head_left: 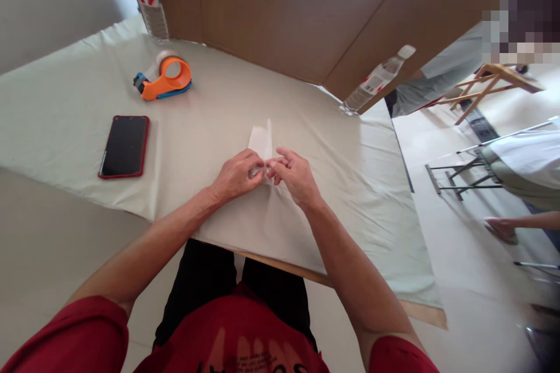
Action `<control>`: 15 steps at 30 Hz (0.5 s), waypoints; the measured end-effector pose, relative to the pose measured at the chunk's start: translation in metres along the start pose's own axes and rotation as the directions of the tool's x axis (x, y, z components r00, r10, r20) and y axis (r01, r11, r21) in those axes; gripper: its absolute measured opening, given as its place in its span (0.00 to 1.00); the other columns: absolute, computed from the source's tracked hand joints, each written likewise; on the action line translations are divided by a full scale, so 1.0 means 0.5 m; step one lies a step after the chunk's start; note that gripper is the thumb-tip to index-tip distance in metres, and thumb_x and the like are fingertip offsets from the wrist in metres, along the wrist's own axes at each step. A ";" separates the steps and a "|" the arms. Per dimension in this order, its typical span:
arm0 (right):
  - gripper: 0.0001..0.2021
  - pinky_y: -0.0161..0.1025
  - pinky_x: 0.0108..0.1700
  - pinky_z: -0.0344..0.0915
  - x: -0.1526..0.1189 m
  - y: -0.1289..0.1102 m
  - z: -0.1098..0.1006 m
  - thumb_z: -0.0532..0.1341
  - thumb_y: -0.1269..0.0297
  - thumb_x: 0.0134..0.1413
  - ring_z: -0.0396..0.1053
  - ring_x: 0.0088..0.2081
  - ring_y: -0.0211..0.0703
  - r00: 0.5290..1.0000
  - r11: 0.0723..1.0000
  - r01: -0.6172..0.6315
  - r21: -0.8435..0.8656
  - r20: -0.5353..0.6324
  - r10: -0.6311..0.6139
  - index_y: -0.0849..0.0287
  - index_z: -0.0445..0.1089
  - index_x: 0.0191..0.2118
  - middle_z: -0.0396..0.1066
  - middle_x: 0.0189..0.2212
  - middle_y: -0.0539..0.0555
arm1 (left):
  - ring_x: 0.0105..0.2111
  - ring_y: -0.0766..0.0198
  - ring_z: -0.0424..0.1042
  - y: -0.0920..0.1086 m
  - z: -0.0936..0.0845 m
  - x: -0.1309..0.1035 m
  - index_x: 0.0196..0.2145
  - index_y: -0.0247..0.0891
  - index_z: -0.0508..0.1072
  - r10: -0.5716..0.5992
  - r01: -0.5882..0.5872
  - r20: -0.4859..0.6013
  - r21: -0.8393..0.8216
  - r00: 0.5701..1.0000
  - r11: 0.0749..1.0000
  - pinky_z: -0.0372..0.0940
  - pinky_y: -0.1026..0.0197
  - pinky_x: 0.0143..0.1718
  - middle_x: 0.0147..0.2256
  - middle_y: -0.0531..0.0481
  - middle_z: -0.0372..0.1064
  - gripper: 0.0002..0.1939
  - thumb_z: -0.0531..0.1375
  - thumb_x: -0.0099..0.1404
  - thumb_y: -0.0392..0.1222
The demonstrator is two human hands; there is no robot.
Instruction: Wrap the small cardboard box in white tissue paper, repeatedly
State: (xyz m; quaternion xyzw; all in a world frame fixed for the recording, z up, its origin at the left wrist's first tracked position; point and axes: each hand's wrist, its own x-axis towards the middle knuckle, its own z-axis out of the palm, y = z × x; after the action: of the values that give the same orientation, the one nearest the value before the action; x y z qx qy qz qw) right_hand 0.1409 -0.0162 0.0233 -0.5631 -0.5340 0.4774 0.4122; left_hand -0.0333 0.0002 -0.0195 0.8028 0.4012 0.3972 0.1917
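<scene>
A thin whitish sheet (260, 141), perhaps paper or plastic, stands up from the cloth just beyond my hands. My left hand (240, 175) has its fingers curled and pinched on the near end of this sheet, with something clear and small partly showing inside the curl. Touching the same spot from the right, my right hand (292, 175) pinches with thumb and forefinger while its other fingers are bent. The fingertips of both hands nearly meet, and they hide the sheet's lower end.
An orange and blue tape dispenser (172, 78) and a red-cased phone (125, 147) lie at the left. Water bottles (151, 9) (371, 84) stand against a tall cardboard panel (271, 6). People, stools and a folding frame are beyond the cloth-covered table (210, 99) at the right.
</scene>
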 end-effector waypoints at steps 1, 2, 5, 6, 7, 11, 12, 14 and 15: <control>0.34 0.36 0.28 0.68 -0.004 0.002 -0.004 0.64 0.60 0.50 0.73 0.31 0.40 0.999 0.999 0.027 -0.028 0.040 -0.026 0.67 0.62 0.62 0.78 0.38 0.58 | 0.35 0.63 0.73 0.001 0.000 -0.001 0.40 0.38 0.74 -0.022 0.022 -0.008 -0.017 1.000 1.000 0.67 0.62 0.38 0.39 0.46 0.75 0.09 0.59 0.61 0.35; 0.33 0.37 0.31 0.70 -0.008 0.005 -0.007 0.64 0.61 0.50 0.73 0.32 0.39 0.995 0.996 0.064 -0.067 0.080 -0.059 0.66 0.62 0.63 0.78 0.43 0.60 | 0.34 0.64 0.72 0.002 0.001 -0.001 0.42 0.37 0.73 -0.048 0.047 -0.016 -0.034 0.999 0.998 0.67 0.61 0.37 0.39 0.46 0.75 0.11 0.59 0.60 0.35; 0.33 0.40 0.37 0.71 -0.013 0.015 -0.008 0.63 0.63 0.53 0.70 0.31 0.37 0.966 0.939 0.234 -0.253 0.170 -0.195 0.62 0.60 0.65 0.76 0.50 0.61 | 0.30 0.66 0.69 0.006 0.000 -0.004 0.45 0.37 0.71 -0.122 0.119 -0.026 -0.096 0.992 0.988 0.67 0.61 0.35 0.40 0.47 0.74 0.16 0.61 0.58 0.36; 0.33 0.42 0.39 0.71 -0.012 0.017 -0.006 0.62 0.64 0.54 0.70 0.30 0.38 0.952 0.897 0.291 -0.332 0.190 -0.239 0.61 0.59 0.66 0.76 0.50 0.61 | 0.28 0.67 0.68 0.008 0.000 -0.004 0.46 0.37 0.70 -0.142 0.138 -0.026 -0.122 0.989 0.983 0.67 0.62 0.34 0.40 0.47 0.74 0.17 0.61 0.57 0.36; 0.33 0.43 0.40 0.71 -0.012 0.016 -0.003 0.61 0.65 0.55 0.71 0.31 0.40 0.940 0.848 0.335 -0.411 0.213 -0.267 0.61 0.58 0.67 0.76 0.51 0.61 | 0.27 0.68 0.67 0.010 -0.001 -0.004 0.45 0.37 0.70 -0.162 0.156 -0.028 -0.149 0.986 0.977 0.66 0.62 0.33 0.40 0.48 0.74 0.18 0.62 0.56 0.35; 0.35 0.47 0.45 0.71 -0.005 0.000 0.004 0.57 0.70 0.55 0.75 0.43 0.51 0.921 0.673 0.387 -0.630 0.297 -0.252 0.62 0.55 0.69 0.75 0.54 0.63 | 0.26 0.70 0.64 0.018 0.000 0.002 0.39 0.38 0.70 -0.232 0.215 -0.066 -0.197 0.970 0.956 0.64 0.63 0.32 0.39 0.50 0.69 0.11 0.63 0.56 0.36; 0.35 0.47 0.45 0.70 -0.003 -0.006 0.002 0.58 0.70 0.54 0.75 0.45 0.52 0.919 0.655 0.391 -0.647 0.315 -0.237 0.62 0.55 0.69 0.75 0.55 0.64 | 0.26 0.71 0.64 0.020 0.001 0.004 0.36 0.38 0.70 -0.245 0.228 -0.069 -0.194 0.967 0.954 0.64 0.63 0.32 0.38 0.51 0.68 0.08 0.63 0.58 0.37; 0.36 0.46 0.45 0.71 0.004 -0.014 -0.008 0.58 0.71 0.52 0.75 0.43 0.50 0.907 0.677 0.405 -0.615 0.362 -0.214 0.62 0.56 0.69 0.74 0.55 0.63 | 0.25 0.71 0.63 0.022 0.003 0.008 0.32 0.38 0.69 -0.264 0.248 -0.066 -0.189 0.962 0.950 0.63 0.63 0.32 0.36 0.52 0.66 0.04 0.63 0.60 0.37; 0.37 0.45 0.44 0.71 0.009 -0.016 -0.016 0.59 0.71 0.51 0.75 0.40 0.48 0.898 0.722 0.406 -0.560 0.389 -0.204 0.62 0.57 0.68 0.75 0.55 0.63 | 0.25 0.71 0.62 0.023 0.003 0.009 0.31 0.38 0.69 -0.268 0.253 -0.061 -0.187 0.962 0.949 0.63 0.63 0.32 0.34 0.53 0.66 0.04 0.62 0.60 0.36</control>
State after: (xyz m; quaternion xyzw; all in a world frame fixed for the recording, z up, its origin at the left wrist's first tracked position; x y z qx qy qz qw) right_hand 0.1469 -0.0106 0.0321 -0.4913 -0.8044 0.2759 0.1881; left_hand -0.0246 -0.0032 -0.0110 0.7048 0.4745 0.4366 0.2958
